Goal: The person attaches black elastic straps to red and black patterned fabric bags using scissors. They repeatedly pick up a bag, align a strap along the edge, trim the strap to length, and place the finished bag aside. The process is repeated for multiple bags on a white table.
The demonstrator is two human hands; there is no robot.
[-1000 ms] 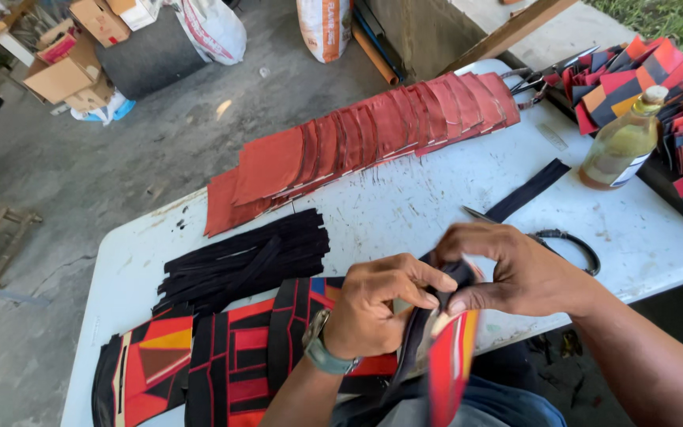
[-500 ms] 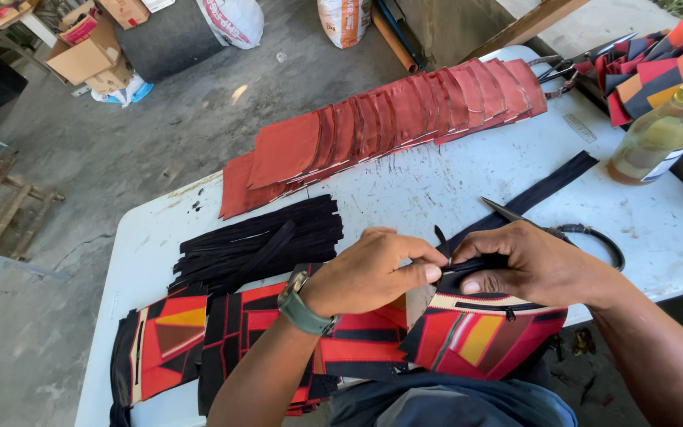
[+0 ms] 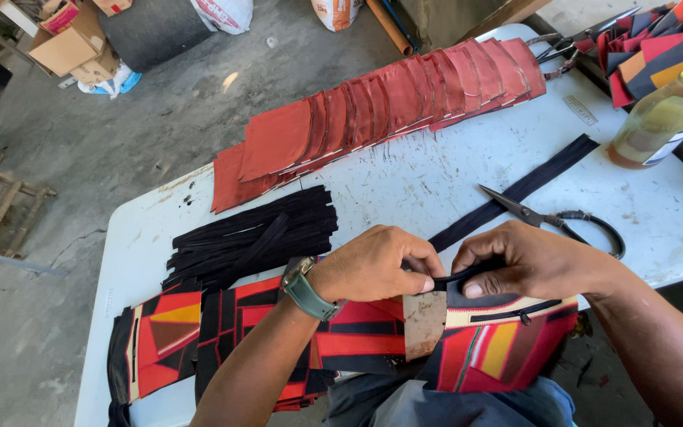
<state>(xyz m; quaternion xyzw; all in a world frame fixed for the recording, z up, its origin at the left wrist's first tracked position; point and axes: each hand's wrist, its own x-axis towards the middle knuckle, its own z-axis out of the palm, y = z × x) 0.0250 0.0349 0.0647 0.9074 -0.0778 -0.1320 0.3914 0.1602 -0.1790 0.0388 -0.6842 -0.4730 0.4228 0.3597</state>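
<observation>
My left hand [image 3: 377,265] and my right hand [image 3: 527,261] meet at the front edge of the white table [image 3: 405,186]. Both pinch the top edge of a red, black and yellow patterned fabric pouch [image 3: 507,348] that has a black zipper. A small brown flap [image 3: 424,320] hangs from it below my left thumb. A long black zipper strip [image 3: 515,194] runs from between my hands toward the back right. A grey-green watch [image 3: 303,289] sits on my left wrist.
Several patterned pieces [image 3: 215,332] overlap at the front left. A bundle of black strips [image 3: 254,237] lies behind them. A long row of red squares [image 3: 381,103] crosses the table's back. Scissors [image 3: 551,217] and a bottle of yellowish liquid [image 3: 666,115] are at the right.
The pouch has been lowered from upright in front of me to the table edge. My hands have shifted along its top edge, and the brown flap now shows.
</observation>
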